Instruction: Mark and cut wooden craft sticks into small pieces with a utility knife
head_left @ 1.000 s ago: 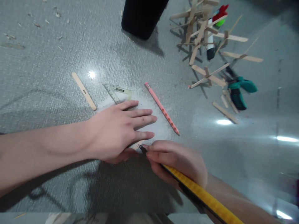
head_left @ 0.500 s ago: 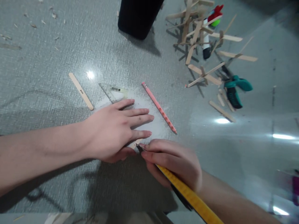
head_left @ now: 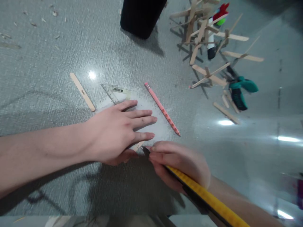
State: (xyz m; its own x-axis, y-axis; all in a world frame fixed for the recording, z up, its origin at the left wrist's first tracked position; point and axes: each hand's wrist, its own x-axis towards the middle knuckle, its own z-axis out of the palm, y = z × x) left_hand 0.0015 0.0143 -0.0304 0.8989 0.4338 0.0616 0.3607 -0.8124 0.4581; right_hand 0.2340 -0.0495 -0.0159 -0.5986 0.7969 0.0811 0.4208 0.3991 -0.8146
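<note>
My left hand (head_left: pixel 124 129) lies flat with its fingers spread, pressing on a white patch of the table and on a wooden craft stick (head_left: pixel 139 146). Only the stick's end shows, between thumb and little finger, with fine marks on it. My right hand (head_left: pixel 178 164) is closed around a yellow and black utility knife (head_left: pixel 201 192). The dark blade points at the stick's end and sits just right of it; I cannot tell if they touch. A clear set square (head_left: pixel 120 91) lies partly under my left fingertips. Right of them rests a pink pencil (head_left: pixel 163 110).
A craft stick with a small slot (head_left: pixel 82 92) lies on the left. A black container (head_left: pixel 142 19) stands at the top. Crossed craft-stick pieces (head_left: pixel 199 37), a marker (head_left: pixel 211 50) and teal-handled pliers (head_left: pixel 241 90) lie to the upper right. Wood shavings (head_left: pixel 33 23) are scattered upper left.
My right hand and the knife have shifted to the right, drawing the blade back from the stick's end. More of the marked end shows. My left hand stays in place.
</note>
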